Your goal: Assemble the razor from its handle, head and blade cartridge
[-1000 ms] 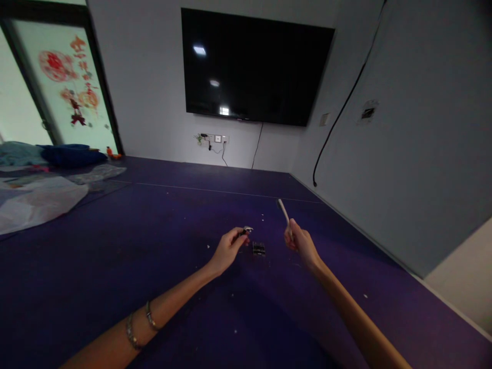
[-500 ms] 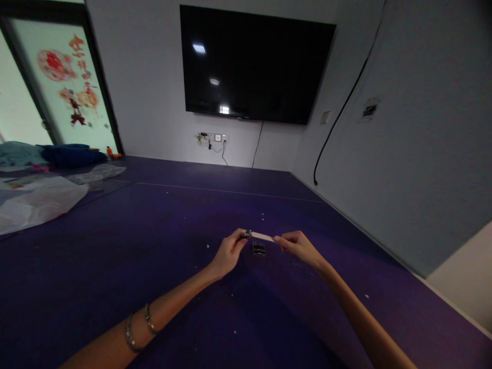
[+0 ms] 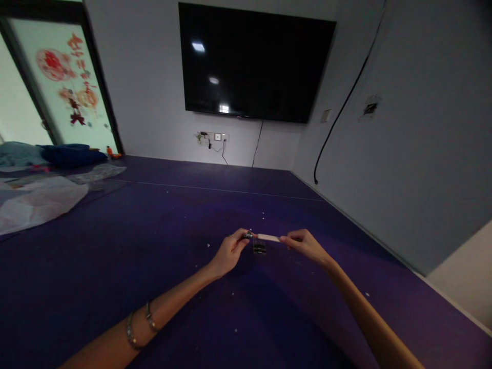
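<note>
Near the middle of the head view my left hand (image 3: 230, 252) is closed on a small dark object with a shiny metallic look (image 3: 248, 236); its kind is too small to make out. My right hand (image 3: 305, 244) pinches the right end of a slim pale stick (image 3: 268, 238). The stick lies nearly level, its left end close to the metallic object, with a thin reddish bit between them. Just below the stick, a small dark box with clear edges (image 3: 259, 247) rests on the purple surface (image 3: 154, 266).
Crumpled clear plastic (image 3: 49, 202) and blue cloth (image 3: 73, 155) lie at the far left. Small white scraps (image 3: 208, 245) dot the surface. A black cable (image 3: 342, 110) hangs down the right wall, and a television (image 3: 257, 64) is mounted ahead.
My right hand has shifted slightly right, carrying the pale stick with it, so a small gap now shows between stick and metallic object. My left hand has barely moved.
</note>
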Available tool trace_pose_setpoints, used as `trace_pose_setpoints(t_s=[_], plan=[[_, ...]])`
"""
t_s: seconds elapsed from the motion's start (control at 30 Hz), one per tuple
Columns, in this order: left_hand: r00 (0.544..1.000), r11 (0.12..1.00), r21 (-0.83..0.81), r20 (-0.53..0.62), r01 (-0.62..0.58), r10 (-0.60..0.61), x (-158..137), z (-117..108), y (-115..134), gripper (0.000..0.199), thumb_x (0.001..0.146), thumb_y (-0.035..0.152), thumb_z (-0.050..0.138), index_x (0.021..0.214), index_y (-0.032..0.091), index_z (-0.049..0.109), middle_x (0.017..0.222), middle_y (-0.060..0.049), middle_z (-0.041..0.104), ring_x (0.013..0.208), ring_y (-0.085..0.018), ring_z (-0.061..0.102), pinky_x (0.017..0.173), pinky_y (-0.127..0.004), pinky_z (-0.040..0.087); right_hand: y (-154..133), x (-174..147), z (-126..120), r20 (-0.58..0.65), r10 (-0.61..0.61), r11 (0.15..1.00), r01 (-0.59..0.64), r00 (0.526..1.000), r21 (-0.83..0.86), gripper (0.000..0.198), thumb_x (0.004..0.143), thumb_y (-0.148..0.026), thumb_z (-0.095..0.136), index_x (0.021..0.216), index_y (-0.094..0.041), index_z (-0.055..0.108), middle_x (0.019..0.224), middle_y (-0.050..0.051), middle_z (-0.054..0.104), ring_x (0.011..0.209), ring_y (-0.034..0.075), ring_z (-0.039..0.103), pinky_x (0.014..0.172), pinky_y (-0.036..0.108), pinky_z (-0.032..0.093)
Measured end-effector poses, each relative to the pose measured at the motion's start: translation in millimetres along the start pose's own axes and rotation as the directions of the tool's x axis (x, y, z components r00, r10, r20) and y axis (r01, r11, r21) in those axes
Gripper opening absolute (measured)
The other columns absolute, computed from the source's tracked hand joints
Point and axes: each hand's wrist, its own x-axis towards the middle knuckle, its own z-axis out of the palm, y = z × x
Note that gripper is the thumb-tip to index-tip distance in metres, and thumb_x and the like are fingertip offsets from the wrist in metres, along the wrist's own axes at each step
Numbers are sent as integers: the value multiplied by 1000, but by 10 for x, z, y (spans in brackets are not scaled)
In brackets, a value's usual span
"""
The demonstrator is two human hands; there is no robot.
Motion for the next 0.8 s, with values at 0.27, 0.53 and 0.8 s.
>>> trace_pose_setpoints(t_s=[0.27,0.53,0.8], plan=[[999,1000,-5,37,16,-16,0,4,4,20,88,27,41,95,18,58,92,-3,61,88,-16,55,80,-27,40,-11,0,9,15,-38,999,38,999,7,45,75,-53,52,50,-16,50,48,-4,35,49,9,32,47,24,22],[990,984,-157,125,81,-62,-16,35,15,19,88,24,41,90,16,58,86,-5,63,81,-15,58,76,-28,43,-60,-7,28,-53,-62,998,62,997,10,43,75,-53,52,52,-16,48,51,-4,33,50,9,30,48,24,21],[981,923,-345,152,169,-123,-2,55,-34,20,88,29,44,87,13,54,85,-8,63,76,-15,61,68,-28,47,-9,-6,9,-101,-29,1000,30,994,5,44,74,-53,52,51,-16,48,50,-4,33,49,8,30,47,24,21]])
